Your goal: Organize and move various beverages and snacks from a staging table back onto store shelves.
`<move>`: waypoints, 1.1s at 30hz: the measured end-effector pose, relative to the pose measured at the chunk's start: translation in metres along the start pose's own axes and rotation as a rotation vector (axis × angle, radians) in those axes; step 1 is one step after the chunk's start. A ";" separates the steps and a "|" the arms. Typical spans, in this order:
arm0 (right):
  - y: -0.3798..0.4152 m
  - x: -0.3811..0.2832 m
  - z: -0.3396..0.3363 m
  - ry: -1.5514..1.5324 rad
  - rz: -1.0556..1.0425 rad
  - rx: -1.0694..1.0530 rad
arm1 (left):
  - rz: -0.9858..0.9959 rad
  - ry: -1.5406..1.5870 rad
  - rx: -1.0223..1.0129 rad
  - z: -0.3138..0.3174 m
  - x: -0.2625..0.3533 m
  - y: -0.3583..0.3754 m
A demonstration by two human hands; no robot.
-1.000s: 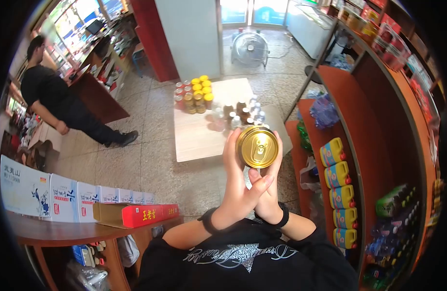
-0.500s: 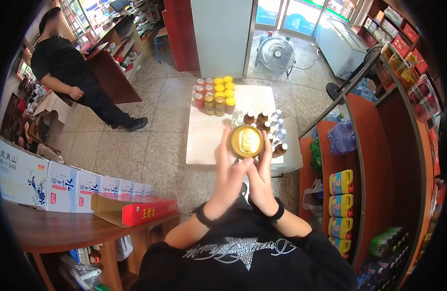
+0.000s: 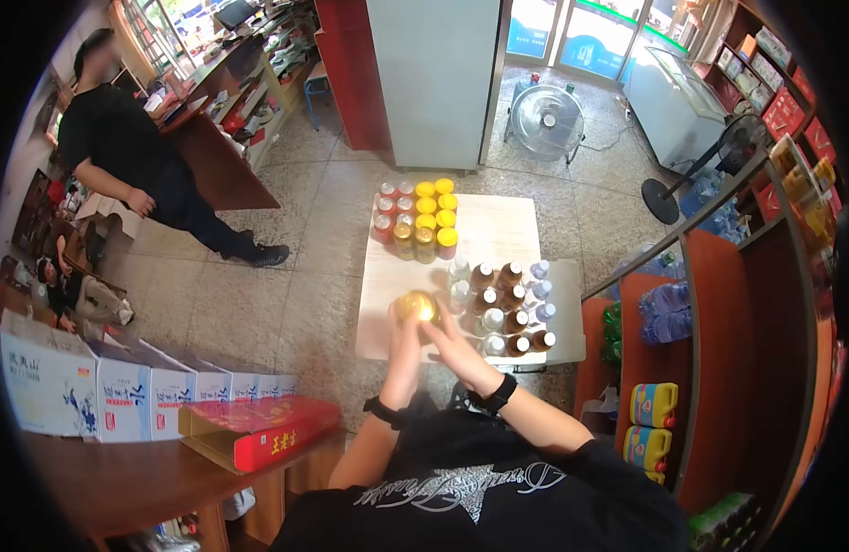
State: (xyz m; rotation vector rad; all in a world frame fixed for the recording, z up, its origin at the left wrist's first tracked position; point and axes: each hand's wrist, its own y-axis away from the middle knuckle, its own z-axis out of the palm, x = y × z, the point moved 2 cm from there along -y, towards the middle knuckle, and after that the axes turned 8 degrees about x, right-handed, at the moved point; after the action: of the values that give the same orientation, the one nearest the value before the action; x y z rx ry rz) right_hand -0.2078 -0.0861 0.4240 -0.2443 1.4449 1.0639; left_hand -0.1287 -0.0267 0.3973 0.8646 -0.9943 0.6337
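Observation:
A gold-topped drink can (image 3: 418, 305), blurred by motion, is held up between my two hands over the near left part of the pale table (image 3: 387, 342). My left hand (image 3: 403, 350) has its fingers around the can's near left side. On the can's right, my right hand (image 3: 456, 348) has its thumb against it and its fingers reaching up beside it. Two similar gold cans (image 3: 424, 241) stand farther back on the table, at the front of rows of red cans (image 3: 384, 224) and yellow-lidded cans (image 3: 446, 237). Several bottles (image 3: 516, 320) with white caps are grouped right of my right hand.
A person in black (image 3: 121, 147) stands at the left by a counter (image 3: 226, 166). Along the lower left are boxes (image 3: 51, 382) and a red carton (image 3: 286, 432). Shelving (image 3: 728, 313) runs down the right. A floor fan (image 3: 547, 121) stands beyond the table.
My hands have moved left and lower with the can, away from the bottles and over the table's left part. The view has tilted, so more of the table and bottles shows.

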 end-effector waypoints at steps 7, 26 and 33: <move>-0.094 0.072 0.017 -0.139 0.028 0.092 | -0.142 -0.119 0.168 -0.048 -0.076 -0.093; -0.366 0.179 0.081 -0.246 0.368 0.371 | -0.241 -0.536 -0.282 -0.125 -0.150 -0.380; -0.406 0.176 0.073 -0.185 0.150 0.645 | -0.329 -0.380 -0.269 -0.115 -0.172 -0.417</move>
State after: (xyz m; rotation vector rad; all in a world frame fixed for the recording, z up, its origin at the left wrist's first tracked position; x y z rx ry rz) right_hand 0.0895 -0.1804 0.1023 0.4183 1.5726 0.6664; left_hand 0.1796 -0.1586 0.0746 0.8987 -1.2109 0.0495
